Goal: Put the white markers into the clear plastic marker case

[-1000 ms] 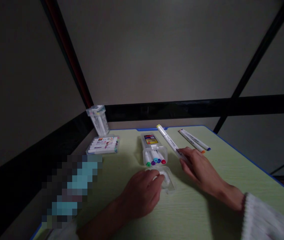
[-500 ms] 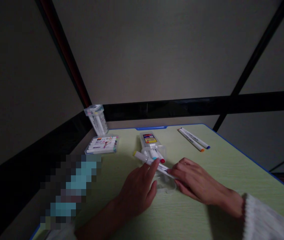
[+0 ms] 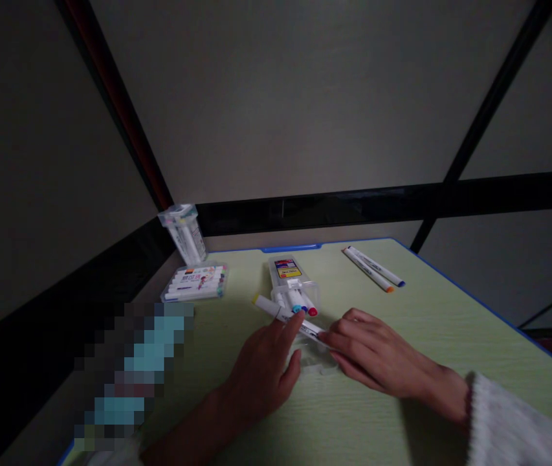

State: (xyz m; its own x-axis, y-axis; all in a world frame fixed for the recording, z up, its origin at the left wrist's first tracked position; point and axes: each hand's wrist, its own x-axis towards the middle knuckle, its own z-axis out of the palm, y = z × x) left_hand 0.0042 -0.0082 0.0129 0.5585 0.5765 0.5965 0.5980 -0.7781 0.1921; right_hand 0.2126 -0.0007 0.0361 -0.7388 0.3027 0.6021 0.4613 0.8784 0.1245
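A white marker with a yellow end (image 3: 264, 305) lies slantwise between my hands. My right hand (image 3: 377, 353) pinches its lower right end between thumb and fingers. Across its middle reaches the index finger of my left hand (image 3: 266, 362), with the thumb held apart; the other left fingers are partly hidden. Just beyond stands a clear plastic marker case (image 3: 289, 265) with a yellow and blue label. Several markers, with red (image 3: 312, 312) and light blue (image 3: 297, 309) ends, stick out of its near end. The case's clear lid (image 3: 317, 369) lies under the held marker, partly covered.
To the right lie two white markers, one orange-ended (image 3: 367, 270) and one blue-ended (image 3: 383, 272). At the left are a flat marker pack (image 3: 195, 283) and an upright clear box of markers (image 3: 188, 239). A blurred-out patch (image 3: 149, 362) covers the table's left side. Walls border the green table (image 3: 441, 336).
The view has shifted slightly. The marker's yellow end has moved a little left, along with both hands. More of the blue-ended markers in the case shows.
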